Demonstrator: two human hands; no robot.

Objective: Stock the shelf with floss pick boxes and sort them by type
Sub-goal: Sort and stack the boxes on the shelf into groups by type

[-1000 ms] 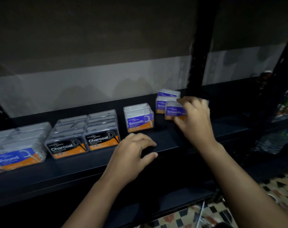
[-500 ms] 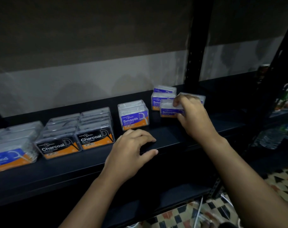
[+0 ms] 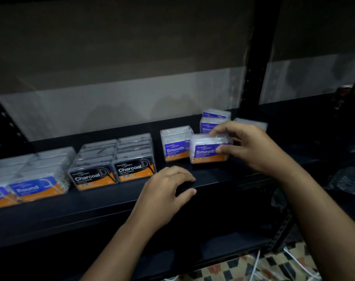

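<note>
My right hand [image 3: 251,146] grips a clear Smooth floss pick box [image 3: 208,149], standing on the black shelf [image 3: 111,201] just right of another Smooth box [image 3: 175,143]. Two more Smooth boxes [image 3: 213,121] sit behind it, and a clear box [image 3: 251,123] lies behind my right hand. Two rows of Charcoal boxes [image 3: 113,161] stand left of centre, and the Round boxes [image 3: 30,175] fill the far left. My left hand [image 3: 164,191] rests on the shelf's front edge, fingers curled, holding nothing.
A black perforated upright post [image 3: 257,57] rises behind the Smooth boxes. A lower shelf [image 3: 193,258] sits below, over a patterned tile floor [image 3: 253,268] with white cables. Dim items stand on the neighbouring shelf at the far right [image 3: 347,179].
My right hand has pulled the Smooth box forward and left, from beside the rear boxes to next to the front Smooth box. My left hand stays on the shelf edge.
</note>
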